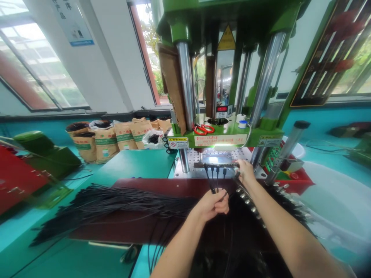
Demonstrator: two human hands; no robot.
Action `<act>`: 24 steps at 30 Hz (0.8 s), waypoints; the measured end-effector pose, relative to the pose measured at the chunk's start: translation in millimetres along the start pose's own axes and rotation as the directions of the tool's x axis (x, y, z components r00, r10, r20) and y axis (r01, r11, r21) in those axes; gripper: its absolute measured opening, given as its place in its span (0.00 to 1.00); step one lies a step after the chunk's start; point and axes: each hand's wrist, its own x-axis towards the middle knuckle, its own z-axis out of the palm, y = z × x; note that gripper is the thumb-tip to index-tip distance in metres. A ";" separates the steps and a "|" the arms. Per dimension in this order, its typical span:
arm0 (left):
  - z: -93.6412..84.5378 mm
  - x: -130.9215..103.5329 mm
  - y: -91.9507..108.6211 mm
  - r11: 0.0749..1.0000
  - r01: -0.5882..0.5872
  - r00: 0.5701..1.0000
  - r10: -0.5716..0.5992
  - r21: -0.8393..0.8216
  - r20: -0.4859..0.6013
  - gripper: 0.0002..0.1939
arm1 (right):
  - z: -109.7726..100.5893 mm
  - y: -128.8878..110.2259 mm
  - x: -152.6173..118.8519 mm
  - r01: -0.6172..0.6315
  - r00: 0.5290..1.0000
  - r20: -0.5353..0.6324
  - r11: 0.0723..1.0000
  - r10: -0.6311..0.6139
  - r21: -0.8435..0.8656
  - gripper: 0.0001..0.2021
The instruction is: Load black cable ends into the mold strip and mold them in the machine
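Several black cables [213,179] with small connector ends run up from my left hand [216,202], whose fingers are closed round them. Their ends meet a dark metal bar [199,165] that lies across the front of the machine's perforated metal plate [190,157]. My right hand [245,172] is closed at the bar's right end, thumb and fingers pressed on it. Below that hand, a row of metal-tipped connectors [247,199] slants down to the right. A lit metal mould [216,157] sits on the plate behind the bar.
The green press [232,137] stands ahead, with red scissors [204,129] on its ledge. A large bundle of black cables [124,202] covers the dark red board [127,227] at left. At right are a red bin [304,181] and white tub [336,193]; paper sacks [106,141] stand behind left.
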 end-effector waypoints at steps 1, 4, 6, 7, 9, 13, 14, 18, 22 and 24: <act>-2.1 -1.0 -0.9 1.000 -0.018 1.000 0.018 -0.026 -0.003 0.19 | -1.2 -0.6 -1.3 0.011 1.000 -0.002 1.000 -0.011 0.003 0.04; -5.8 -5.0 -1.5 0.986 -0.104 0.994 0.097 -0.134 -0.054 0.18 | -3.2 -1.8 -4.8 0.046 0.999 -0.021 0.999 -0.046 0.001 0.04; -3.8 -8.5 -1.5 0.996 -0.065 0.998 0.065 -0.066 -0.011 0.19 | -3.3 -1.9 -5.6 0.057 0.998 -0.036 0.998 -0.057 -0.014 0.03; -1.6 -10.3 -1.8 1.000 -0.008 1.000 0.007 0.028 0.030 0.19 | -2.9 -1.9 -5.4 0.057 0.998 -0.040 0.998 -0.057 -0.022 0.03; 3.5 -13.4 -2.9 0.968 0.106 0.989 -0.127 0.227 0.081 0.20 | -2.1 -1.7 -3.9 0.052 0.998 -0.044 0.998 -0.053 -0.035 0.03; 4.1 -16.0 -0.3 0.977 0.028 0.999 -0.037 0.211 0.037 0.21 | -6.5 -0.6 3.8 0.053 0.997 -0.054 0.996 -0.057 -0.078 0.04; 1.1 -16.0 3.3 0.990 -0.060 0.998 0.062 0.129 -0.015 0.22 | -9.8 0.4 6.4 0.056 0.997 -0.051 0.994 -0.061 -0.098 0.03; -18.5 -15.3 27.3 0.862 -0.473 0.850 0.391 -0.184 -0.353 0.19 | -29.8 8.2 15.2 0.072 0.997 0.003 0.973 -0.073 -0.218 0.05; -33.1 -13.1 42.1 0.706 -0.641 0.731 0.441 -0.302 -0.521 0.18 | -51.7 14.2 18.1 0.121 0.984 0.168 0.910 -0.058 -0.396 0.08; -34.1 -11.9 42.4 0.697 -0.655 0.711 0.436 -0.293 -0.551 0.19 | -62.3 14.1 20.7 0.184 0.958 0.283 0.846 -0.042 -0.500 0.08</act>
